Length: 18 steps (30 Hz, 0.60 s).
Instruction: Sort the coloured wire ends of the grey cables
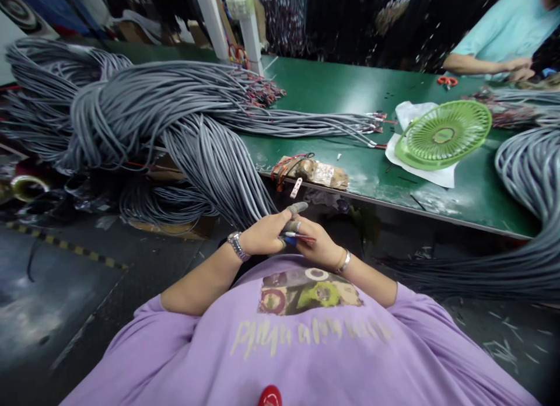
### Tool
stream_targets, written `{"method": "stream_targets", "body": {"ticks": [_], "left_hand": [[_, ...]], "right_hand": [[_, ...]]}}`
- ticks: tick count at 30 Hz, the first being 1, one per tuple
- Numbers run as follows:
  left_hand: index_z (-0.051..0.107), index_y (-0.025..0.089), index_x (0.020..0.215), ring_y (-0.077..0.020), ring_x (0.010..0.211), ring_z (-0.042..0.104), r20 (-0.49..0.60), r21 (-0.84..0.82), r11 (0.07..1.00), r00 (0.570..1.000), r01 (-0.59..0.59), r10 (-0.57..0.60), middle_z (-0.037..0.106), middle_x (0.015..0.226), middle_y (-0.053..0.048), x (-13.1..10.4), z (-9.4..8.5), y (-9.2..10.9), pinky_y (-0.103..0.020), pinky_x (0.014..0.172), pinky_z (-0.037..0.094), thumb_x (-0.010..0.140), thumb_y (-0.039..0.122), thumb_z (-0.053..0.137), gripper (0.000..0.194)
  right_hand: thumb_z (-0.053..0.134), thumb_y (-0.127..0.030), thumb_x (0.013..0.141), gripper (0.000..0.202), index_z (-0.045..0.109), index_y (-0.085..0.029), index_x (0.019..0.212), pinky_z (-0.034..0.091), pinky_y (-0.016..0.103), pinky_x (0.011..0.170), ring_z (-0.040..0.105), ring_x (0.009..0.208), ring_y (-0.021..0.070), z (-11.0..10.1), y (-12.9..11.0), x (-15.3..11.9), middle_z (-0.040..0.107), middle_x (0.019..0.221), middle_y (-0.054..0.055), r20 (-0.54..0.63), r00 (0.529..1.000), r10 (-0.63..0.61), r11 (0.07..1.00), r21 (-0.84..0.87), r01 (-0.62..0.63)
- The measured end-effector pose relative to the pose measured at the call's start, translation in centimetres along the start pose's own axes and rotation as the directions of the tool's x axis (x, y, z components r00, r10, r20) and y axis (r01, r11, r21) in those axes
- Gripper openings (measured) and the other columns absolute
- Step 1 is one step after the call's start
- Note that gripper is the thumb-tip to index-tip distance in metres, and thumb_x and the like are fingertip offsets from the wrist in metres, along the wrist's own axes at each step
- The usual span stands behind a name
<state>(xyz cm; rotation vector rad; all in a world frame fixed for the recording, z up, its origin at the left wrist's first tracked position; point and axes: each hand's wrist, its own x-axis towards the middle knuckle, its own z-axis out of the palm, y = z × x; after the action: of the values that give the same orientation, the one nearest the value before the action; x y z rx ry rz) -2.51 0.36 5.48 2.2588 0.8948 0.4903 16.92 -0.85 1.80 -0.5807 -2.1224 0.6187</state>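
My left hand (266,231), with a watch on the wrist, is closed around a grey cable in front of my body. Stripped wire ends (307,238), reddish with a white part, stick out between my two hands. My right hand (321,244) is closed against them, its fingers curled and touching the left ones. Greyish covers sit on some fingertips. Something small and blue shows under the fingers, too hidden to name. A thick bundle of grey cables (223,167) hangs over the table edge down to my left hand.
A green table (328,91) carries a large cable heap (153,97), a green fan (446,135) on white paper, and orange-handled scissors (447,81). A taped wooden block (312,171) lies at the front edge. More cables (531,172) hang at right. A person (510,35) works across the table.
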Motion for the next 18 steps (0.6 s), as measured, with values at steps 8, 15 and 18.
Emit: {"method": "stream_targets", "body": {"ticks": [8, 15, 18], "left_hand": [[0.044, 0.017, 0.141, -0.0258, 0.117, 0.061, -0.108, -0.212, 0.976, 0.992, 0.039, -0.063, 0.061, 0.132, -0.013, -1.1, 1.7, -2.2, -0.040, 0.102, 0.047, 0.075, 0.011, 0.063, 0.069], [0.060, 0.017, 0.123, -0.0216, 0.102, 0.068, -0.156, -0.575, 0.811, 0.959, 0.107, -0.237, 0.071, 0.116, -0.011, -2.7, 1.6, -2.8, -0.034, 0.092, 0.053, 0.083, 0.030, 0.068, 0.043], [0.066, 0.016, 0.113, -0.0225, 0.099, 0.070, -0.376, -0.733, 0.681, 0.831, 0.004, -0.410, 0.073, 0.109, -0.012, -3.8, 1.9, -3.2, -0.035, 0.090, 0.055, 0.085, 0.037, 0.067, 0.035]], "right_hand": [[0.053, -0.008, 0.084, 0.032, 0.064, -0.018, 0.112, 0.053, 0.031, 0.081, 0.063, 0.089, 0.0173, -1.2, 0.8, 0.2, 0.066, 0.099, 0.008, 0.059, 0.997, 0.040, 0.988, 0.146, -0.049], [0.065, -0.039, 0.084, 0.023, 0.069, -0.016, 0.082, 0.049, 0.025, 0.061, 0.058, 0.063, 0.0120, 1.4, 2.3, 1.4, 0.065, 0.074, 0.002, 0.102, 0.899, 0.426, 0.759, 0.500, -0.416], [0.071, -0.051, 0.075, 0.036, 0.066, -0.015, 0.079, 0.045, 0.022, 0.052, 0.053, 0.053, 0.0090, 1.8, 2.9, 0.8, 0.062, 0.064, -0.001, 0.172, 0.766, 0.619, 0.511, 0.653, -0.559]]}}
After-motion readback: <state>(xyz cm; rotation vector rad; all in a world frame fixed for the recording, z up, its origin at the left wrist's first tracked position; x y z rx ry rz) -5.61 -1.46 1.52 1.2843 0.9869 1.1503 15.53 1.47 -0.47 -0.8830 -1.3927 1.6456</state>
